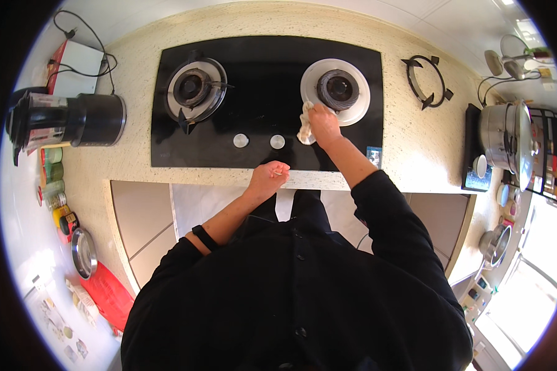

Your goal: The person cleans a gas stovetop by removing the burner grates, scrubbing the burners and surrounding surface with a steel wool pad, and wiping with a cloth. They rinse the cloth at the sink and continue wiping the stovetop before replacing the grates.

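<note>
My right hand (325,124) is closed on a crumpled whitish cloth (306,132) at the lower left edge of the right burner's pale round drip plate (360,103). That burner (338,89) has no pan support on it. My left hand (272,177) hovers at the front edge of the black glass gas hob (260,69), its fingers curled; whether it holds anything small cannot be told. Two silver knobs, the left one (241,140) and the right one (277,141), sit on the hob. The left burner (191,88) has a black pan support (182,121) around it, partly tilted.
A black pan support (428,82) lies on the speckled counter at right. Beyond it stand a steel steamer pot (496,137) and a small white bowl (480,166). At left are a blender (100,119), a box with cables (80,65), several jars and a steel dish (83,253).
</note>
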`<state>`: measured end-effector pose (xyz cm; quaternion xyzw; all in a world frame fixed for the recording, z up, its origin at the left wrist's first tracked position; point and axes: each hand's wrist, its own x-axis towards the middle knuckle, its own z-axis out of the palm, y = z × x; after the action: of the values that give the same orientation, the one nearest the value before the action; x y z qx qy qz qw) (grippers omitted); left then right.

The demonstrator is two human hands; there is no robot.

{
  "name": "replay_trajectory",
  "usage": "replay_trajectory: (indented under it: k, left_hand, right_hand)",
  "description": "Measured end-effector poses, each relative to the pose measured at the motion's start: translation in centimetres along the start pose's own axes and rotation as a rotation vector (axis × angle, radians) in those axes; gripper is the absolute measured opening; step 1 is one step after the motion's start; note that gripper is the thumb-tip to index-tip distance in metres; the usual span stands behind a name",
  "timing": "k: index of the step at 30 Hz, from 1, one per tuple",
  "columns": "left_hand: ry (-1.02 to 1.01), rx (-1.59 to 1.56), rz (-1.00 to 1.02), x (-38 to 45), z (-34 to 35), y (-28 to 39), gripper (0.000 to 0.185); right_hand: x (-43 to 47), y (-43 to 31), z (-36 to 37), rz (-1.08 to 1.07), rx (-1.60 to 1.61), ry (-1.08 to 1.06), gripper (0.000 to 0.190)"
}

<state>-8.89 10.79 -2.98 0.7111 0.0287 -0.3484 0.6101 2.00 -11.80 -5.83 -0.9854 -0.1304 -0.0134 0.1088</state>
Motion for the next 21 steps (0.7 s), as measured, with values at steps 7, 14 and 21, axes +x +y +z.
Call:
replay_trajectory:
  k: [7,14,21]
  left_hand:
    - [0.065,-0.047,-0.022,-2.0,-1.2,-0.4,0.022]
    - [0.047,-0.051,-0.027,-1.7,-1.3,0.0,0.021]
    - [0.018,0.118,0.131,1.2,-0.6,3.6,0.025]
  right_hand:
    - [5.5,-0.9,0.5,0.081,-0.005,-0.005,0.010]
    - [-4.3,3.0,-1.6,-0.054,0.052,-0.016,0.013]
    - [-8.6,7.4,-4.0,0.244,-0.058,0.059,0.015]
